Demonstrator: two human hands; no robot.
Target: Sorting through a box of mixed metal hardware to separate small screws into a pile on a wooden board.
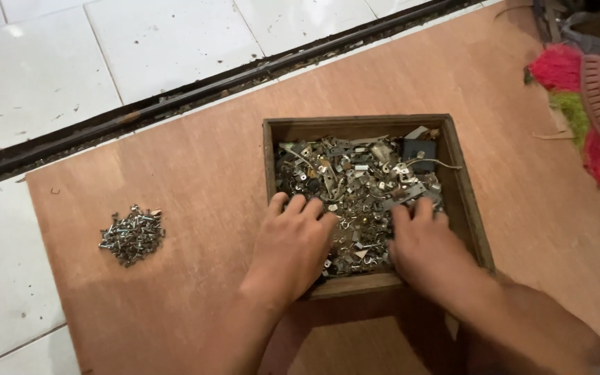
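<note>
Sorting step, we'd judge: both our hands, left hand [292, 244] and right hand [425, 244], lie spread flat, apart, gripping nothing, on the scrap hardware [355, 184] in the wooden box [467, 201]. Screw pile [132, 236] sits well left on the plywood board [203, 160]. Next move needs a fingertip pinch.

packages: you have none in view | labels: none | signs: none | screens: none | 12 to 6 o'clock: nothing of that kind
</note>
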